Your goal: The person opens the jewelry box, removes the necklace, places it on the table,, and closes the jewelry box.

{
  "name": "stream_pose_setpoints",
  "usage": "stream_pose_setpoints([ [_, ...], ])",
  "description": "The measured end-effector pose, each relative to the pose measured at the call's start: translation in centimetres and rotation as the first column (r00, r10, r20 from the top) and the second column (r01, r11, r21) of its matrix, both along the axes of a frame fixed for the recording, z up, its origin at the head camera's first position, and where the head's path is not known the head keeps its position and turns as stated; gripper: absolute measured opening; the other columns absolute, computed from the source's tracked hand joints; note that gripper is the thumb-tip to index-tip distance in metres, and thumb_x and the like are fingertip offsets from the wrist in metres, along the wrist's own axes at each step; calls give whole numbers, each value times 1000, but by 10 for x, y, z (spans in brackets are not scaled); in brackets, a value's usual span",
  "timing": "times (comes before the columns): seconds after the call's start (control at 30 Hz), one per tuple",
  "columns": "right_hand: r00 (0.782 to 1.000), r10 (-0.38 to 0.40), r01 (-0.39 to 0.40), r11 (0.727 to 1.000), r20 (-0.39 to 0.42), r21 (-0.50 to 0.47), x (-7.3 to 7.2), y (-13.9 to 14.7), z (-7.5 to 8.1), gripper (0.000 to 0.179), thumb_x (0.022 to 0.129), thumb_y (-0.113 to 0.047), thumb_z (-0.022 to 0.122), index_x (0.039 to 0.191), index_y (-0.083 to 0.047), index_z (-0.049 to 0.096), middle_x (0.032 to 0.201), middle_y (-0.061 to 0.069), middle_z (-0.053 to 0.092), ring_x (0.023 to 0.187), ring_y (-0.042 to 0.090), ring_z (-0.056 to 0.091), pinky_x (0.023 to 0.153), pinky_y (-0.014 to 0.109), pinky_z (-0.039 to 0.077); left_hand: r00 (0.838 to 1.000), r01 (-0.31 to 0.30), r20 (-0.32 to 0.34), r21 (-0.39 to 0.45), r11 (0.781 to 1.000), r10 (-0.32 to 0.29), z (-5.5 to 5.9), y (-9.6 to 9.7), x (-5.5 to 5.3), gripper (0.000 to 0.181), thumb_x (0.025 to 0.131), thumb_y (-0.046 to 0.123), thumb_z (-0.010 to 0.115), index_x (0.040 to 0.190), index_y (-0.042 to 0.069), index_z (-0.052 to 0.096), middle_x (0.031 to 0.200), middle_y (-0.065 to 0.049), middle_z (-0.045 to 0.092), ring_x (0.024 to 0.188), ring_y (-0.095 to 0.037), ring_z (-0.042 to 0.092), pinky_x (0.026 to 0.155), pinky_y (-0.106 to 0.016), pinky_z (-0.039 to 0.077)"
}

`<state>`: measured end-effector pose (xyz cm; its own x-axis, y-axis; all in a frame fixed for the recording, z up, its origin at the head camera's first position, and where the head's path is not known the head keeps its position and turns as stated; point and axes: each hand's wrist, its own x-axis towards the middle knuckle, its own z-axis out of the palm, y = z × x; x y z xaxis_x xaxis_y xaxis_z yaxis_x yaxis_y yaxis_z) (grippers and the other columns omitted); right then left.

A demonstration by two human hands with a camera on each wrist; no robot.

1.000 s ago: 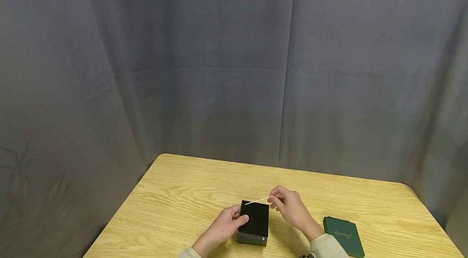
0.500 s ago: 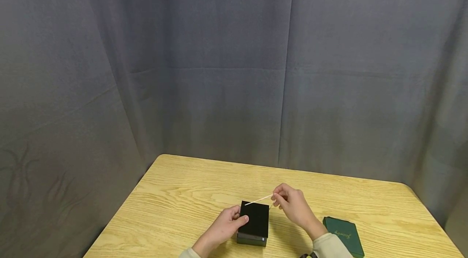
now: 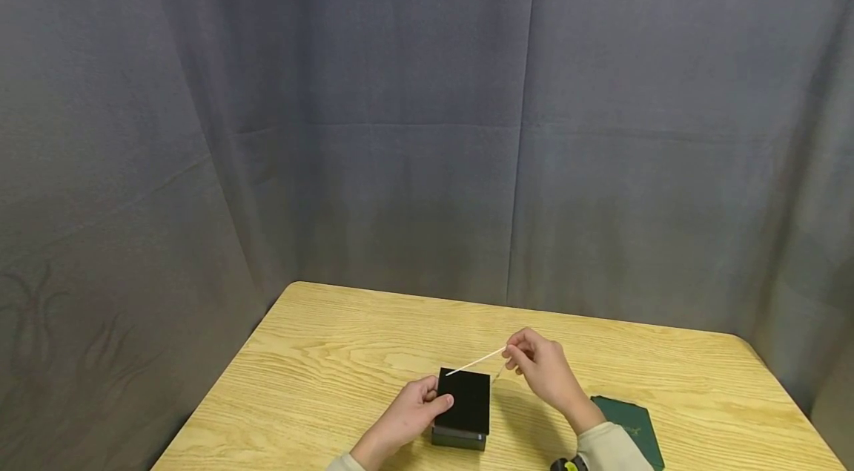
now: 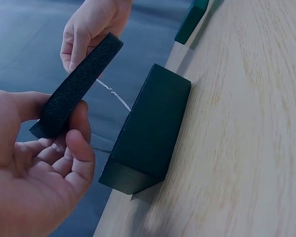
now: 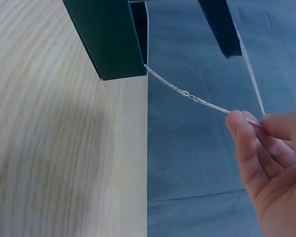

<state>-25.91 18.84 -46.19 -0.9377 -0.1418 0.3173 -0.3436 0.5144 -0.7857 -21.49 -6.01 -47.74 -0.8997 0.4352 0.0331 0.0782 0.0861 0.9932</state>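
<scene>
My left hand grips a thin black foam pad by its left side, thumb on top. In the left wrist view the pad is tilted above an open dark green box, apart from it. With thumb and fingertips, my right hand pinches a silver chain necklace to the right of the pad. One strand of the chain, with a clasp in it, runs down to the box rim; the other runs up to the pad. The box's inside is mostly hidden.
A dark green box lid with gold lettering lies on the wooden table at the right, partly behind the right sleeve. Grey curtains hang behind and beside the table. A dark watch is on the right wrist.
My right hand has moved a little away and to the right, drawing out more of the chain between it and the pad. The left hand and pad stay nearly still.
</scene>
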Motion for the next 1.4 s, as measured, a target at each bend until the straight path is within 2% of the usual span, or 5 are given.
stream_pose_setpoints([
  [0.1, 1000, -19, 19, 1000, 3, -4, -1, 2, 1, 7, 92, -7, 61, 91, 0, 59, 76, 1, 66, 68, 24, 65, 59, 28, 52, 1000, -6, -6, -1, 1000, 6, 3, 0, 3, 17, 94, 8, 55, 103, -6, 59, 81, -8, 66, 60, -11, 50, 58, -23, 44],
  [0.43, 998, -59, 59, 998, 15, -2, -2, 13, 0, 8, 91, -6, 62, 93, 1, 59, 77, 6, 66, 70, 25, 64, 60, 32, 53, 999, -22, -25, -22, 1000, 21, -21, 1, -9, 15, 94, 7, 55, 102, -5, 59, 84, -10, 67, 62, -9, 52, 57, -24, 44],
  [0.63, 996, -94, 94, 995, -15, 43, -3, 19, -2, 3, 93, -3, 58, 93, 0, 59, 78, 6, 66, 70, 23, 64, 57, 23, 50, 1000, -24, -14, -27, 999, 24, -15, 0, -7, 17, 95, 9, 54, 104, -5, 59, 86, -12, 68, 62, -10, 51, 58, -24, 44],
  [1.13, 989, -113, 130, 969, -91, 211, -4, 34, -8, 11, 91, 0, 60, 101, 0, 65, 80, 8, 66, 68, 21, 64, 56, 22, 49, 1000, -23, -9, -29, 999, 23, -16, -1, -10, 17, 95, 9, 54, 104, -5, 59, 79, -5, 63, 57, -11, 42, 52, -19, 36],
  [1.4, 980, -107, 154, 940, -165, 303, -4, 40, -9, 9, 90, 2, 61, 96, 1, 67, 78, 6, 66, 64, 15, 63, 55, 22, 49, 1000, -19, -14, -11, 1000, 19, -18, -1, -10, 18, 95, 9, 54, 105, -5, 59, 86, -11, 67, 63, -11, 51, 55, -22, 39],
])
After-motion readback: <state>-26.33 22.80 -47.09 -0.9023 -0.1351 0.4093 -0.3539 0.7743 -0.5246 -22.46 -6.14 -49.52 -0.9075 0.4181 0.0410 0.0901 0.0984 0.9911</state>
